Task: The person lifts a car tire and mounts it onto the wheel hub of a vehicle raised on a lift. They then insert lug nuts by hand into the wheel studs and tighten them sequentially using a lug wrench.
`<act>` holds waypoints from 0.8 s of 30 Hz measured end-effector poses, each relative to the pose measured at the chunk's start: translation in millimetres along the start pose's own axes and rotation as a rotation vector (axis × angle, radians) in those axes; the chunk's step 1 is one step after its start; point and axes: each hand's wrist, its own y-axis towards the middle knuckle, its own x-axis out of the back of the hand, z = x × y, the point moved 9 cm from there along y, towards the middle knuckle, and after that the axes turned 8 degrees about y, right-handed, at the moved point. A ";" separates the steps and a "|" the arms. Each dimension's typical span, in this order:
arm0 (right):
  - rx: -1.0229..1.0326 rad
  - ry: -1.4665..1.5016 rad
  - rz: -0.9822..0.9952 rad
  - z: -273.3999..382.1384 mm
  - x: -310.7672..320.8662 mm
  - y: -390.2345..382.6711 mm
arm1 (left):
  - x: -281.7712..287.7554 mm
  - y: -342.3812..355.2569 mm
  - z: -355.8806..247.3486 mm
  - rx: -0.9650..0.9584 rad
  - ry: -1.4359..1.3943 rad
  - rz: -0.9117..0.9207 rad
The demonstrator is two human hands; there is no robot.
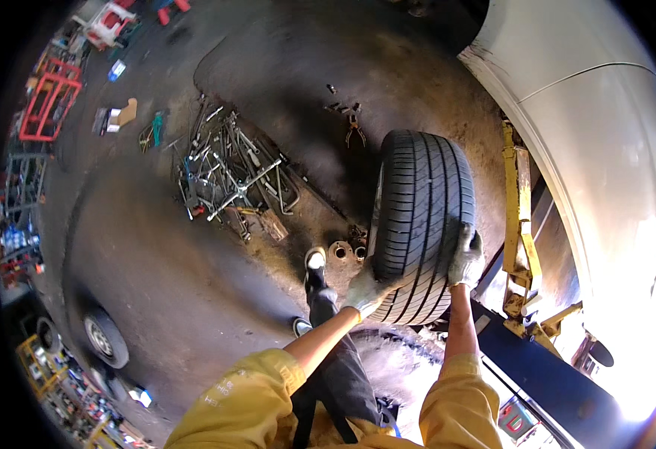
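A large black tyre on a wheel (421,209) is held upright between my two gloved hands, its tread facing up toward me. My left hand (369,292) grips the lower left side of the tyre, fingers tucked round its edge. My right hand (466,258) is closed on the tyre's right side, a little higher. My legs and sneakers show below and left of the tyre. Two round metal parts (340,251) lie on the floor beside my foot.
Scattered wrenches and bars (234,179), pliers (355,127) and a loose wheel (105,340) lie on the stained floor. A white car body (582,150) and a yellow lift arm (519,224) stand at the right. Racks and a red frame (47,101) line the left.
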 end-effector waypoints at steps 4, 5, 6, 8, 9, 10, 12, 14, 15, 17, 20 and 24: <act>-0.024 -0.110 0.055 70.2 -33.6 -15.2 | 58.0 15.1 4.6 0.031 -0.153 0.025; -0.004 -0.116 0.000 90.8 -46.1 -15.8 | 79.0 25.8 7.4 0.025 -0.196 0.013; 0.024 -0.098 -0.017 108.4 -58.3 -17.3 | 93.0 32.9 19.2 0.104 -0.288 0.045; -0.004 -0.112 0.036 132.4 -84.5 -23.1 | 106.5 33.7 47.9 0.371 -0.526 0.151; 0.057 -0.140 0.052 155.0 -100.2 -16.5 | 116.9 37.6 53.8 0.433 -0.617 0.183; 0.091 -0.132 0.100 173.2 -113.6 -11.4 | 127.0 41.8 59.2 0.483 -0.657 0.188; 0.183 -0.162 0.153 215.3 -137.2 8.4 | 147.3 57.6 58.0 0.495 -0.740 0.171; 0.178 -0.190 0.227 248.5 -165.9 31.7 | 156.9 71.5 59.5 0.648 -0.823 0.252; 0.151 -0.215 0.275 262.0 -182.5 45.8 | 164.0 83.0 54.4 0.672 -0.896 0.270; 0.184 -0.226 0.346 289.1 -215.4 75.3 | 185.1 108.5 46.1 0.701 -0.885 0.308; 0.016 -0.050 0.547 286.1 -251.4 127.1 | 233.3 146.2 31.7 0.742 -0.846 0.365; -0.507 0.168 0.600 216.7 -247.5 160.8 | 327.2 237.0 36.0 0.831 -0.920 0.235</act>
